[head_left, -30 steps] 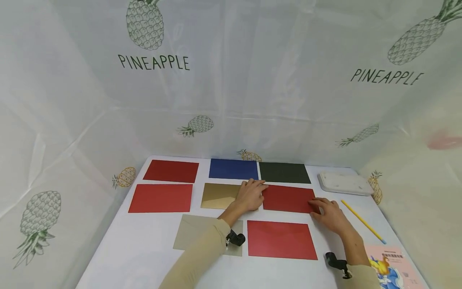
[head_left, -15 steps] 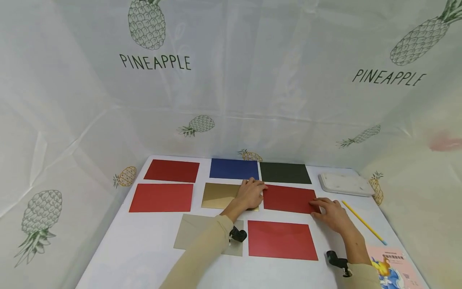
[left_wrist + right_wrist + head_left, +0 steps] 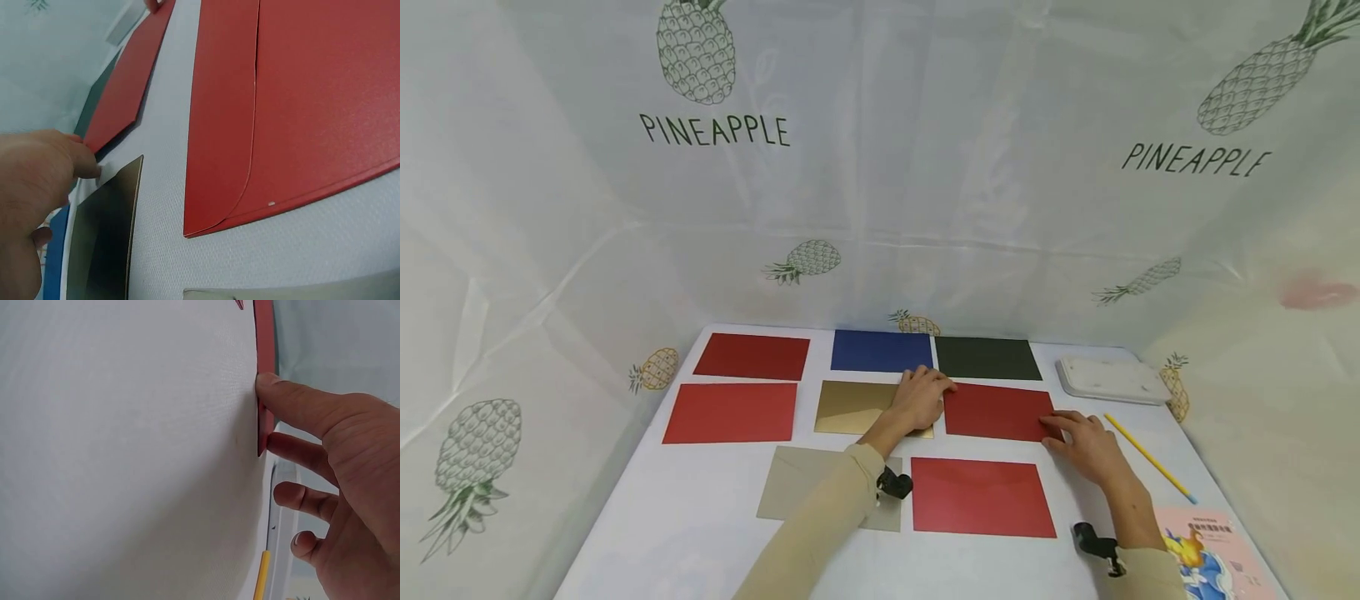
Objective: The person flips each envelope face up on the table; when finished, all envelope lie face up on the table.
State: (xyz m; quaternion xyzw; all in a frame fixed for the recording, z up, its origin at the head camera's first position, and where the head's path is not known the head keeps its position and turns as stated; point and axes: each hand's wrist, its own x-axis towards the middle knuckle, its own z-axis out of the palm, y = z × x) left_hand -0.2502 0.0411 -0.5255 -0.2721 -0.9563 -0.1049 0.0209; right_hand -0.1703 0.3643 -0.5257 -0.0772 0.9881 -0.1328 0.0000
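In the head view a red envelope (image 3: 997, 412) lies right of centre, with a hand at each short side. My left hand (image 3: 919, 400) has its fingertips at the upper left corner; in the left wrist view that hand (image 3: 34, 200) holds the corner of the red envelope (image 3: 128, 78). My right hand (image 3: 1082, 442) pinches the right side. The right wrist view shows its thumb (image 3: 281, 394) on the near edge and the index finger by the corner, the other fingers loosely bent. A gold envelope (image 3: 853, 407) sits partly under my left wrist.
Around lie a blue envelope (image 3: 882, 351), a dark green one (image 3: 988, 358), a grey one (image 3: 805, 483) and further red envelopes (image 3: 981, 497). At right are a white case (image 3: 1108, 381), a yellow pencil (image 3: 1150, 457) and a pink booklet (image 3: 1213, 550). A pineapple-print curtain (image 3: 910, 167) surrounds the table.
My left hand shifts very slightly at the envelope's upper left corner. The right hand keeps its hold, and the envelopes stay in place while the head view sways a little.
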